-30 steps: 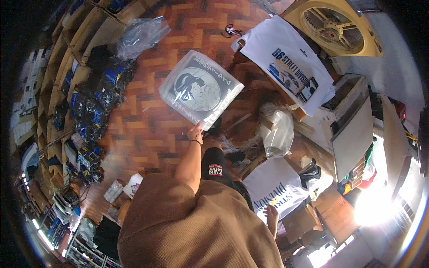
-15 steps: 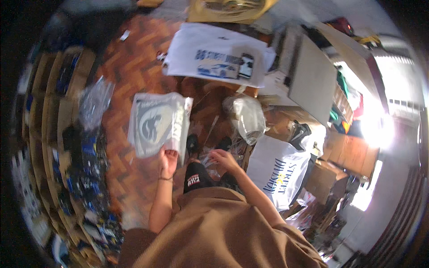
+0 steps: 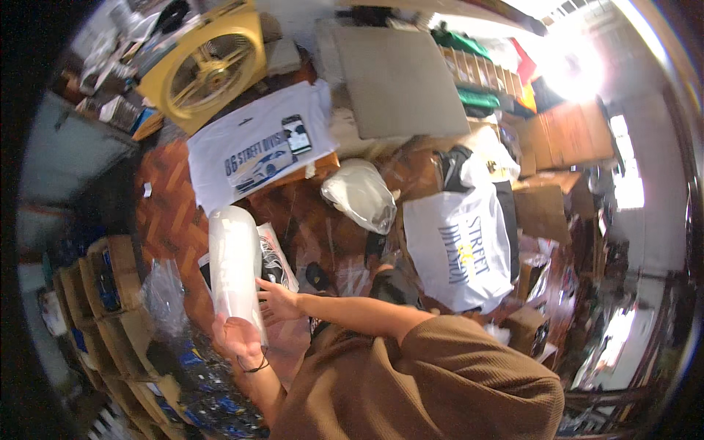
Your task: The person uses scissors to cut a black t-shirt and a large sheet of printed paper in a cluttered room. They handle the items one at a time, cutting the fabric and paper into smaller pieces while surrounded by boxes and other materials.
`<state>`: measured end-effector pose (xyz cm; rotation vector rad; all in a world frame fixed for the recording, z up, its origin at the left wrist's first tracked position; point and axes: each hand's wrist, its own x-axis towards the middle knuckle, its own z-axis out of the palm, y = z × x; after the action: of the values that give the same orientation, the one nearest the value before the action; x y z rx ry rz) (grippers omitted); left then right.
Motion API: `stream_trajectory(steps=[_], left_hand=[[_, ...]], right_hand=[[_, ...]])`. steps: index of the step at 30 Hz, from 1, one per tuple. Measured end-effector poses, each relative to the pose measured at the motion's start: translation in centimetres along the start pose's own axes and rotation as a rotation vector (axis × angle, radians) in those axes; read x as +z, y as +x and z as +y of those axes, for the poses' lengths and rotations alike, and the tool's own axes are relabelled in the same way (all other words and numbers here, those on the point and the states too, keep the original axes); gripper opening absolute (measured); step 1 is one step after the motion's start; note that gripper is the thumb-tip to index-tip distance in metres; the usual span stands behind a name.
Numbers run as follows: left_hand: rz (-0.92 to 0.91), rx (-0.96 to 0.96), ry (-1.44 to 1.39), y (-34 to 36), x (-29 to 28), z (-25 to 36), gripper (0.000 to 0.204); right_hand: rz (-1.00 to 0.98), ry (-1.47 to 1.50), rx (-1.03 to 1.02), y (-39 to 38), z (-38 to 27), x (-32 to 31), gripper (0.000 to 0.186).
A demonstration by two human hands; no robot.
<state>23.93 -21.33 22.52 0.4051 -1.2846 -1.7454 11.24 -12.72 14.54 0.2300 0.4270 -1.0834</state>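
A folded white garment in a clear plastic bag (image 3: 233, 257) stands curved up in front of me on the left, glossy with glare. My left hand (image 3: 238, 336) grips its lower end, palm up. My right hand (image 3: 279, 299) reaches across from the right with fingers spread, close by the bag's right edge; I cannot tell if the fingertips touch it. Behind the bag, partly hidden, lies another item with a black-and-white print (image 3: 274, 258).
A white printed shirt (image 3: 242, 150) with a phone (image 3: 296, 135) lies beyond, near a yellow fan (image 3: 213, 73). A stuffed clear bag (image 3: 359, 194) sits mid-right, a white printed cloth (image 3: 462, 249) farther right. Cardboard shelving (image 3: 114, 323) and crumpled plastic (image 3: 165, 293) are left.
The bagged garment has turned from lying flat to standing curved, its printed face no longer showing. My right hand has moved left, beside the bag. The view has swung right.
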Motion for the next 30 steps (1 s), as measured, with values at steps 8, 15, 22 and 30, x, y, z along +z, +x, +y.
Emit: stream_trajectory(steps=[8,15,22,30], left_hand=[[0.263,-0.397,-0.343,1.2,3.8,1.9,0.053],[0.564,-0.303,-0.214,3.1,17.6,3.3,0.053],[0.421,-0.451,0.136,10.1,24.4,3.5,0.056],[0.224,-0.117,0.091,29.3,25.7,1.7,0.016]], right_hand=[[-0.121,0.182,-0.6,-10.8,-9.3,2.0,0.018],[0.053,-0.337,-0.933,-27.6,-18.7,2.1,0.02],[0.656,-1.086,-1.105,-32.6,-29.2,3.3,0.024],[0.238,-0.62,-0.992,-32.1,-42.2,5.8,0.025]])
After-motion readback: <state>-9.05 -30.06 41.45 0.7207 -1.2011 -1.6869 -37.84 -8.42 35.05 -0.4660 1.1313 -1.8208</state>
